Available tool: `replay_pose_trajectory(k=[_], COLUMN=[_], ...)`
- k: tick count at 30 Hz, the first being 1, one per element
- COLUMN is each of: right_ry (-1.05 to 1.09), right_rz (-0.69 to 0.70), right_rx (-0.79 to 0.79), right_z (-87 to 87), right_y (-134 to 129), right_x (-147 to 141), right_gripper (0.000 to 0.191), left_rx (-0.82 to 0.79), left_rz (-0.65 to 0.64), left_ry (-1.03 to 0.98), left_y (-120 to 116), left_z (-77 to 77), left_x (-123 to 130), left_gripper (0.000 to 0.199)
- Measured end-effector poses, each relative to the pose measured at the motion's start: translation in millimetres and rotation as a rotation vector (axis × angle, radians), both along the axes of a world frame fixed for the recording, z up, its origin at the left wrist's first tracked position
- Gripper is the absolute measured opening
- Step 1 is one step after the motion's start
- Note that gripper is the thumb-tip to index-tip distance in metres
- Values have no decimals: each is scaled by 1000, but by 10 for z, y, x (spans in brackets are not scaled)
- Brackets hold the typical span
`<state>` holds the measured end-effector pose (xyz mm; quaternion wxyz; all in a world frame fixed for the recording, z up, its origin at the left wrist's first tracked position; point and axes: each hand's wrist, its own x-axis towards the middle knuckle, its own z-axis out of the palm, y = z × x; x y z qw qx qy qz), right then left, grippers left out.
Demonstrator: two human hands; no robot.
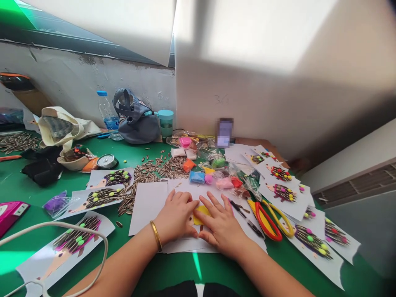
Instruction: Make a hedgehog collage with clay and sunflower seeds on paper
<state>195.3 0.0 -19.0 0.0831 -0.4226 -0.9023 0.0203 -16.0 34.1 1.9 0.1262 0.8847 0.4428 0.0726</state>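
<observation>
On a sheet of white paper (176, 245) in front of me lies a flat patch of yellow modelling clay (202, 214). My right hand (221, 225) rests over it with spread fingers, some of them lying on the clay. My left hand (175, 214) is on the left side of the patch, fingers apart and slightly bent, fingertips at its edge. A small brown piece (201, 227) shows below the yellow between the hands. Parts of the patch and the paper under it are covered by my fingers. A gold bangle (156, 236) circles my left wrist.
Sunflower seeds (157, 167) lie heaped beyond the paper. Bagged clay, including a blue block (197, 177), sits ahead. Red-yellow scissors (269, 222) and a black pen (247, 216) lie right. Hedgehog pictures (58, 262) flank both sides; a white cable (105, 251) crosses the left.
</observation>
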Motion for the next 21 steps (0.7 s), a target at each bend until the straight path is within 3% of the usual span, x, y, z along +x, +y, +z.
replay_pose_trajectory(k=[21], right_ry=[28], right_rz=[-72], right_rx=[-6], right_z=[-16], right_y=[19], right_x=[-2], right_gripper=[57], left_rx=[-10], left_rz=[-3], left_ry=[7], left_y=[9], left_z=[-15], left_x=[-4], left_gripper=[94])
